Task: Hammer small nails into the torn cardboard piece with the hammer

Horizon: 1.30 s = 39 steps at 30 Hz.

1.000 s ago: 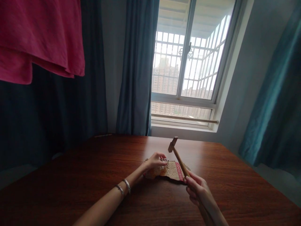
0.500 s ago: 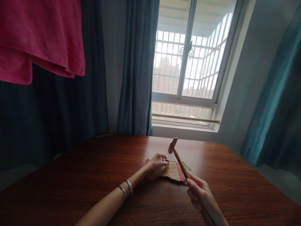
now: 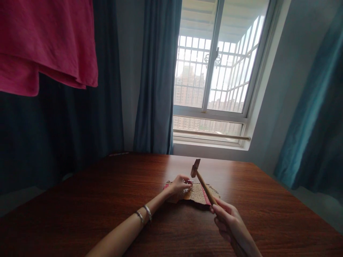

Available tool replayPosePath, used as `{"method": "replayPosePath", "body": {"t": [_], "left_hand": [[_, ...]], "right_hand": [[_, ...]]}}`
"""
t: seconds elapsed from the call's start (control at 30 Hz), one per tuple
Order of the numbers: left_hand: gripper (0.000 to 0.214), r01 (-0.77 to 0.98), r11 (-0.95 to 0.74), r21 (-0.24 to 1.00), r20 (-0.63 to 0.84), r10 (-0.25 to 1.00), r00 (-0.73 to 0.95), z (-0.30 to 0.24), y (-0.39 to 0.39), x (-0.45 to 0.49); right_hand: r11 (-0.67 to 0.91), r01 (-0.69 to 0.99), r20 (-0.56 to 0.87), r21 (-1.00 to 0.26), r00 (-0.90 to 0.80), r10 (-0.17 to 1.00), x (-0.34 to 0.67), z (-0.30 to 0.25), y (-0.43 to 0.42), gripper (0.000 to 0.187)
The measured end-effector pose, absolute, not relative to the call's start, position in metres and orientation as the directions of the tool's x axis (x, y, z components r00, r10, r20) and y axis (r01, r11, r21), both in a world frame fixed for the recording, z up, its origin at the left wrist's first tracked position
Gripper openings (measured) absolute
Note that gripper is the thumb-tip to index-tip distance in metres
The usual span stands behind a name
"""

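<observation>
A small wooden board [image 3: 197, 194] dotted with nails or pins and edged with a red band lies on the dark wooden table [image 3: 107, 207]. My left hand [image 3: 179, 184], two bracelets on its wrist, rests on the board's left part with fingertips pinched around something tiny I cannot make out. My right hand [image 3: 227, 219] grips the wooden handle of a small hammer [image 3: 199, 176]. The hammer's head hovers just above the board, close to my left fingertips.
A barred window [image 3: 214, 78] with blue curtains [image 3: 155, 78] stands behind the table. A pink cloth [image 3: 45, 43] hangs at the upper left. More teal curtain [image 3: 313, 117] hangs on the right.
The hammer head has dipped slightly lower and nearer my left fingertips. My left hand stays pinched on the board.
</observation>
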State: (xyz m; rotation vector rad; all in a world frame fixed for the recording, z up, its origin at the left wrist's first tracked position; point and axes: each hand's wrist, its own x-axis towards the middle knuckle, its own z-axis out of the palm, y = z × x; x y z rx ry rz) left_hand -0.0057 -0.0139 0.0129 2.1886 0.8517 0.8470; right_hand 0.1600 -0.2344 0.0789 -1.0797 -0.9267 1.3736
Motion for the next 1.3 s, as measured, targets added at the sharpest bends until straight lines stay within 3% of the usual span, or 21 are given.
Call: {"method": "replayPosePath", "body": {"t": [0.77,1.3], "left_hand": [[0.029,0.358,-0.517,0.777,0.287,0.798,0.530,0.008,-0.014,-0.003],[0.031,0.409,-0.518,0.751,0.259,0.801,0.540,0.004,-0.012,-0.003]], "right_hand": [[-0.068,-0.161,-0.065,-0.985,-0.025,0.998,0.150,0.090,-0.232,0.032],[-0.079,-0.207,-0.081,-0.975,0.001,0.997,0.147,0.091,-0.229,0.036]]}}
